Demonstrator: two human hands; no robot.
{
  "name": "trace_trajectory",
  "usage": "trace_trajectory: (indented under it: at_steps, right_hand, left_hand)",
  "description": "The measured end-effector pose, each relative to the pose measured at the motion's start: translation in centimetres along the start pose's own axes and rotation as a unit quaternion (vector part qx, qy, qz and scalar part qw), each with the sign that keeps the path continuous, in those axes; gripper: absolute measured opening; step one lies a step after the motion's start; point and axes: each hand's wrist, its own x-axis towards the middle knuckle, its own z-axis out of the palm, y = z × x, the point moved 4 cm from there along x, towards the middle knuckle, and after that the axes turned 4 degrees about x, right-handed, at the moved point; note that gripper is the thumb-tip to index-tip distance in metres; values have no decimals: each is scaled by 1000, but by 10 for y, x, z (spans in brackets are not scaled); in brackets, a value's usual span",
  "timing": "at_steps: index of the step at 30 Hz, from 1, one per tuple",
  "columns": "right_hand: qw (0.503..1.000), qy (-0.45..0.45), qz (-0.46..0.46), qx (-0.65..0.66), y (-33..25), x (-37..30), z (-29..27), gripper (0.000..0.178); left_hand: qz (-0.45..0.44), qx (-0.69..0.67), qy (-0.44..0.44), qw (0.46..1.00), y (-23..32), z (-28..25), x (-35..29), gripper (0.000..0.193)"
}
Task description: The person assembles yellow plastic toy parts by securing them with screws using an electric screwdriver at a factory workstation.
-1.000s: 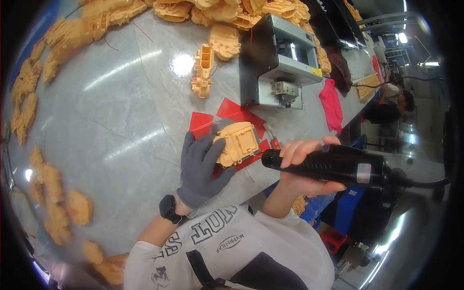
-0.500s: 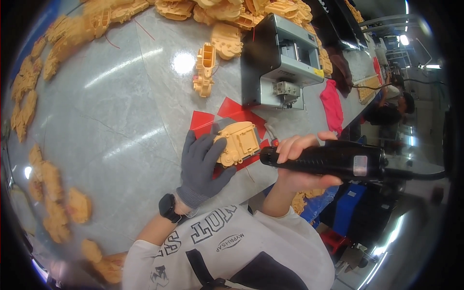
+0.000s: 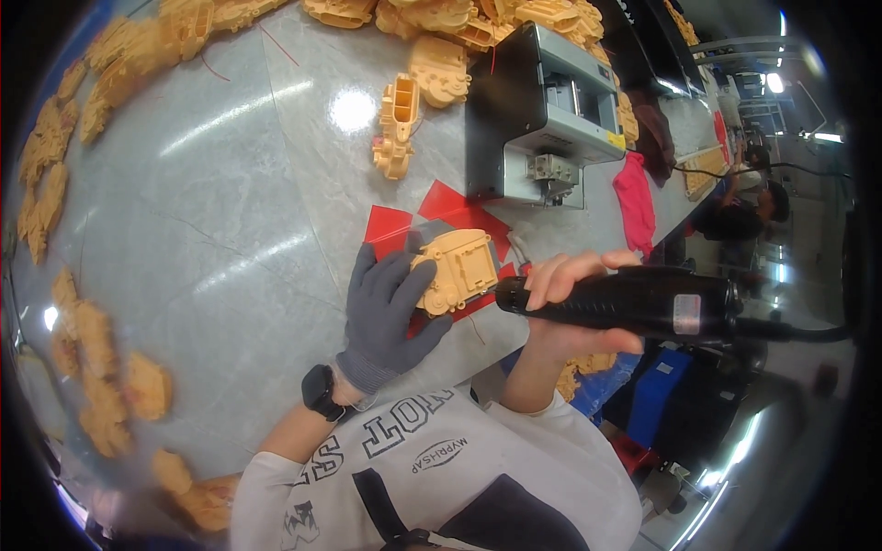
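Note:
My left hand (image 3: 390, 303), in a grey glove, grips the left side of a yellow plastic housing (image 3: 464, 269). That housing lies over red sheets (image 3: 455, 204) on the table. Bare fingers of my right hand (image 3: 570, 294) are wrapped round a black power screwdriver (image 3: 616, 308), held almost level with its cord leading off to the right. The driver's front end is close to the housing's right edge; whether its tip touches, I cannot tell. Farther off, another yellow housing (image 3: 397, 129) with open compartments rests on the table.
A grey and black bench machine (image 3: 547, 119) stands beyond the red sheets. Many yellow housings (image 3: 441, 23) are heaped along the far edge, and more (image 3: 96, 349) line the left of the grey table (image 3: 220, 211). A pink cloth (image 3: 634, 204) lies at the right edge. Another person (image 3: 744, 207) is in the background.
The view has shifted slightly. Both hands, the housing and the power screwdriver keep nearly the same places relative to one another.

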Motion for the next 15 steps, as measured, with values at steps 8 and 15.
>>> trace_trajectory:
  at_steps: [8, 15]
  right_hand:
    - [999, -39, 11, -12, 0, -2, 1, 85]
    - [996, -62, -16, 59, 1, -3, 0, 86]
  left_hand:
    - [1, -1, -1, 1000, 0, 0, 1, 64]
    - [-7, -2, -9, 1000, 0, -1, 0, 64]
